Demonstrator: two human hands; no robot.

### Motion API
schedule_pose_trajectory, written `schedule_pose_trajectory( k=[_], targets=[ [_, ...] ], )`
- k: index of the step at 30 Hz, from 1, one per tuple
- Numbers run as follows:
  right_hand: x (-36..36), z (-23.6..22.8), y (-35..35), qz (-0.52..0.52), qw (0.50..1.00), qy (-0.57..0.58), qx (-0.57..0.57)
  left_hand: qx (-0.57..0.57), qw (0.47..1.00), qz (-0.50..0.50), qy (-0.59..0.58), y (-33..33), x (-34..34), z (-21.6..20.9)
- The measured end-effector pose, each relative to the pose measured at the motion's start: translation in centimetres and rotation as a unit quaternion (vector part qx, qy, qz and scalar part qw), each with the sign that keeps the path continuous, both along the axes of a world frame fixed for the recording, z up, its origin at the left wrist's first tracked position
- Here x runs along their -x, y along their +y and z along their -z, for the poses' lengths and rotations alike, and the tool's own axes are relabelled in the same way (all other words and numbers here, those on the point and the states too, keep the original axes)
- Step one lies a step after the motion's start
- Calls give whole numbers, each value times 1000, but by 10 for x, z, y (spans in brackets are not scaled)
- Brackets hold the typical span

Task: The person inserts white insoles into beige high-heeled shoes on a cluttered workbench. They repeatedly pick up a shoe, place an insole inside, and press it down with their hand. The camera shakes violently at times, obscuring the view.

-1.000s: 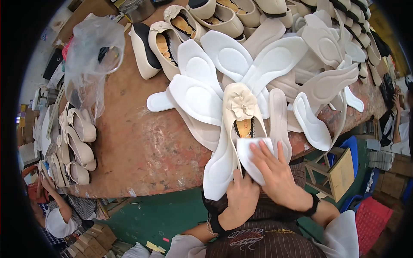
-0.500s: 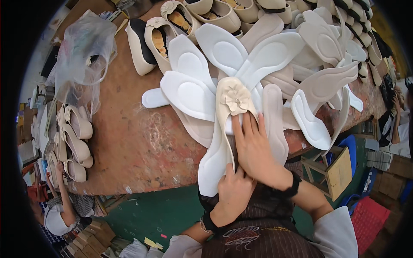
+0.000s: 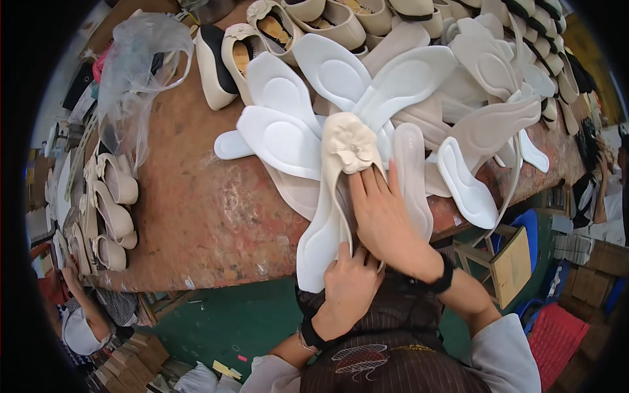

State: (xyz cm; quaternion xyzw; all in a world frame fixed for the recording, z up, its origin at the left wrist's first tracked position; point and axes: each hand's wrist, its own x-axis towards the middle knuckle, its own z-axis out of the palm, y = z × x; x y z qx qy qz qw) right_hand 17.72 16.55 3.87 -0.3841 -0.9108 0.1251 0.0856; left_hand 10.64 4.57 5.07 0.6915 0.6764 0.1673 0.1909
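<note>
A cream flat shoe with a flower on its toe points away from me at the table's front edge. My left hand is closed round its heel end. The fingers of my right hand are stretched out and reach into the shoe's opening, their tips hidden under the toe. The inside of the shoe is mostly covered by this hand. A white insole lies just left of the shoe. Several more white insoles fan out beyond it, and a greyish insole lies to the right.
Finished-looking cream shoes stand along the far side, stacked at the far right. More shoes line the left edge near a clear plastic bag. The worn brown table ends before me. A wooden stool stands right; another person sits left.
The right fingers are deeper under the shoe's toe, and the flower looks tilted upward. The whole view has shifted slightly; the left hand keeps its hold at the heel.
</note>
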Motion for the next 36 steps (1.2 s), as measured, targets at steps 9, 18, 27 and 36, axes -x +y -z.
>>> schedule_pose_trajectory(
  k=[9, 18, 27, 36],
  targets=[
    [14, 8, -4, 26, 992, 34, -116, 22, 1000, 9, 8, 1, 1, 1],
    [27, 16, 35, -24, 996, -11, -89, 35, 999, 14, 15, 8, 1, -11],
    [18, 6, 49, -129, 986, 57, -89, -21, 999, -3, 24, 12, -2, -9],
    [-74, -3, 18, 228, 968, 100, -39, 39, 932, 0, -359, -16, 118, -67]
  ],
)
